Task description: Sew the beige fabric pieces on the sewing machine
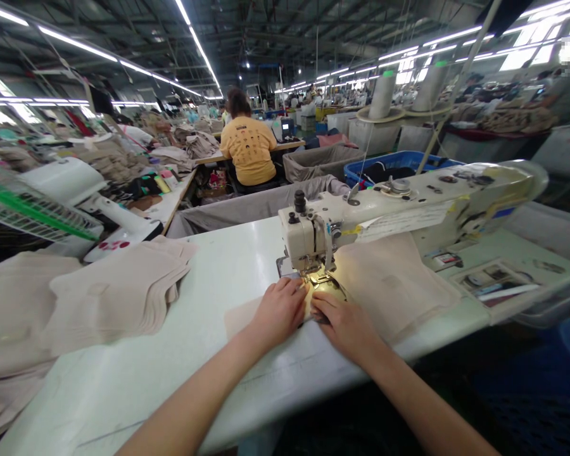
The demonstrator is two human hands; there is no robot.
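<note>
A: Where does the cloth lie?

B: A flat, pale beige cloth piece [240, 316] extends beside and partly beneath the left hand [278, 310]; a broad beige fabric panel [392, 282] lies under the machine's arm, right of the needle area. Whether they join is hidden.

A: And the hands?

B: Both are at the front of the needle area, fingers bent and fingertips low, the right hand [342, 323] opposite the left. Whether either pinches cloth or merely presses it cannot be told.

A: What makes for good handling here?

B: In my judgement, light, even pressure from both sides, with the layers flat and edges matched. Pulling could bend the needle or stretch the cloth; fingertips this near are best held outside the needle's path.

A: And farther out?

B: The cream-coloured metal sewing machine [323, 221] stands on a pale green, smooth-topped table [171, 373]. A layered stack of beige cloth pieces [111, 297] lies at the left; its overhang should not drag on the work. Beyond sits a person in a yellow shirt [249, 152].
</note>
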